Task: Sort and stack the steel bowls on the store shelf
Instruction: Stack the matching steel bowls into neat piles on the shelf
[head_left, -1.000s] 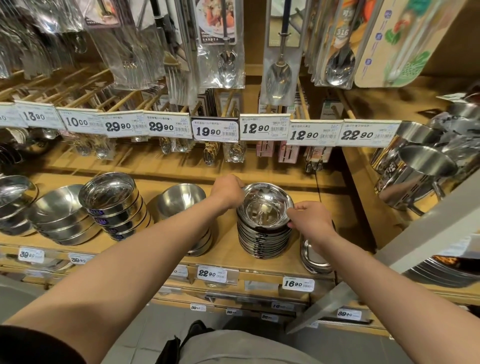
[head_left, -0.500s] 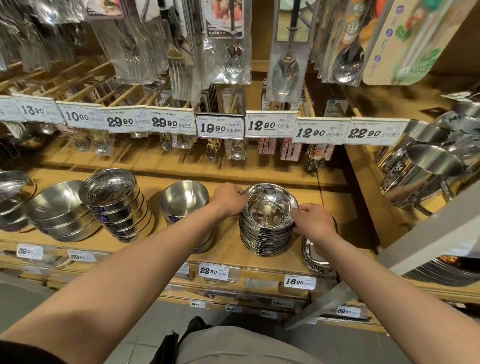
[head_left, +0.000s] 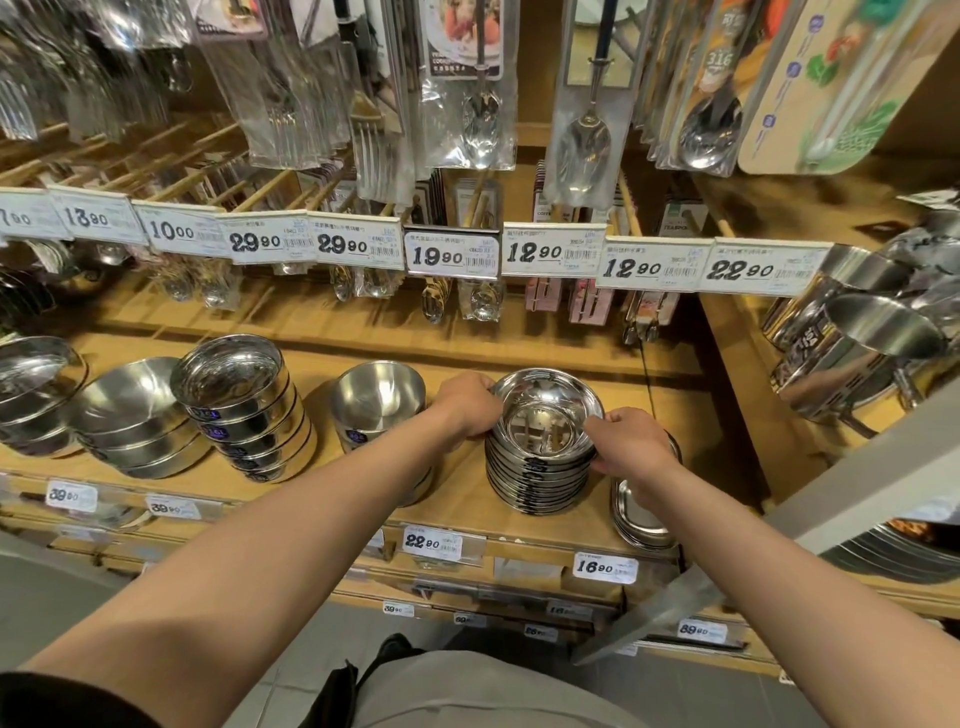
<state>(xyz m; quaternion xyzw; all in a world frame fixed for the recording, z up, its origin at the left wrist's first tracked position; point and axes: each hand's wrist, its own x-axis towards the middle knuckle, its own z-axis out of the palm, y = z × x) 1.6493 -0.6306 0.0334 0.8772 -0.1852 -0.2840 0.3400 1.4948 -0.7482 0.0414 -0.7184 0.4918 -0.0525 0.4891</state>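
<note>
Item: stack (head_left: 540, 470) of shallow steel bowls on wooden shelf (head_left: 467, 499). Left hand (head_left: 467, 405) grips the stack's left rim, fingers curled round the upper bowls; right hand (head_left: 631, 444) grips the right rim likewise. Stack sits between the 2 hands.

Left of the grip: single deep bowl (head_left: 376, 397), then tilted bowl stack (head_left: 244, 405). Right of the grip, just beside: flat trays (head_left: 641, 514).

Step, judged: squaring or shifting the stack. Next move calls for even pressure from both sides, keeping the bowls nested and clear of the trays.
</note>
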